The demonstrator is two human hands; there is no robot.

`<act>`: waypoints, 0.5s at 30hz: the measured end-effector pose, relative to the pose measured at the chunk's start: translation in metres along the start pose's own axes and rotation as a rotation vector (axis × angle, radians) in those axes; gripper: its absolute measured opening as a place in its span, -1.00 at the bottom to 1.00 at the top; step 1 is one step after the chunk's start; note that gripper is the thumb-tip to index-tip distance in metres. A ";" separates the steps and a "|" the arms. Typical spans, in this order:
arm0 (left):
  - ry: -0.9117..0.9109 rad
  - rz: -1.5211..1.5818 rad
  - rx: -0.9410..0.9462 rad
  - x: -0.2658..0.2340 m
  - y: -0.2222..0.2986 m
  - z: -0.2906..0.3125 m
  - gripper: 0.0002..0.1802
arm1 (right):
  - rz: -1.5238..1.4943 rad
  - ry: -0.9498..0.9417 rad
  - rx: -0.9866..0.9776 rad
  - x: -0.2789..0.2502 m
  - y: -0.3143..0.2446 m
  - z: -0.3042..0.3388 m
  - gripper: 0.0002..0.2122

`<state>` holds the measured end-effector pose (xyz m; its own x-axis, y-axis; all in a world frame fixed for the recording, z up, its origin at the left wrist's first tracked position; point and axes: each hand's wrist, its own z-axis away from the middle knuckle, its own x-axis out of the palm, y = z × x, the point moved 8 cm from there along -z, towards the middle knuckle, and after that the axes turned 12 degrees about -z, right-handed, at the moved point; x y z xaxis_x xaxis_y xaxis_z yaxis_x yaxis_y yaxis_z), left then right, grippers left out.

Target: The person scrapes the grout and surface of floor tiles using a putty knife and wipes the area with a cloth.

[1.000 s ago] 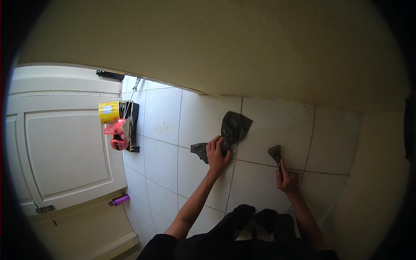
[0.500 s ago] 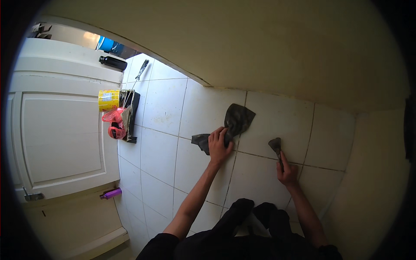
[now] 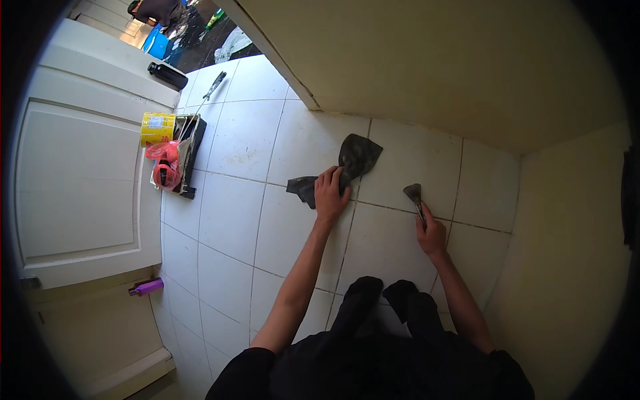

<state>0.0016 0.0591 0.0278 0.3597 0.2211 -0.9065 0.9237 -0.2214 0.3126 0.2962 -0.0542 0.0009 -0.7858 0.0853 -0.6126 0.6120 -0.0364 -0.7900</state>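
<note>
On the white tiled floor, my left hand (image 3: 330,194) is closed on the bunched middle of a dark cloth (image 3: 360,155). The cloth spreads out on both sides of the fingers and lies on the tiles. To the right, my right hand (image 3: 432,235) is wrapped round the handle of a putty knife (image 3: 414,194). Its flared, dirty blade points away from me, low over the tiles; I cannot tell whether it touches them. My feet in dark socks (image 3: 365,288) are just below both hands.
A beige wall (image 3: 427,67) runs along the far side and turns down on the right. At left, by a white door (image 3: 80,180), a black tray (image 3: 195,155) holds a yellow can (image 3: 157,129) and a red plastic bag (image 3: 167,163). Bottles, purple (image 3: 147,287) and black (image 3: 167,75), are nearby.
My view has tilted, so the floor and hands sit higher in it and a person and a blue bucket show through the doorway. Both hands keep their holds; the cloth looks much the same.
</note>
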 end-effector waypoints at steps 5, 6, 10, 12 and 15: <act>0.030 0.022 0.015 -0.002 -0.001 0.003 -0.38 | 0.003 0.000 0.085 -0.012 0.003 0.008 -0.65; 0.036 0.024 0.014 -0.002 -0.002 0.003 -0.38 | 0.007 0.005 0.083 -0.016 0.001 0.007 -0.65; 0.037 0.028 0.016 -0.003 -0.001 0.003 -0.38 | 0.007 0.004 0.149 -0.029 -0.004 0.006 -0.76; 0.030 0.023 0.012 -0.004 -0.003 0.005 -0.39 | 0.019 0.000 0.172 -0.032 -0.009 0.005 -0.78; 0.025 0.028 0.006 -0.004 -0.005 0.005 -0.38 | 0.071 -0.080 0.234 -0.029 -0.014 0.003 -0.80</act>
<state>-0.0051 0.0543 0.0288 0.3883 0.2383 -0.8902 0.9126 -0.2335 0.3356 0.3099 -0.0596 0.0295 -0.7517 -0.0042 -0.6595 0.6359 -0.2697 -0.7231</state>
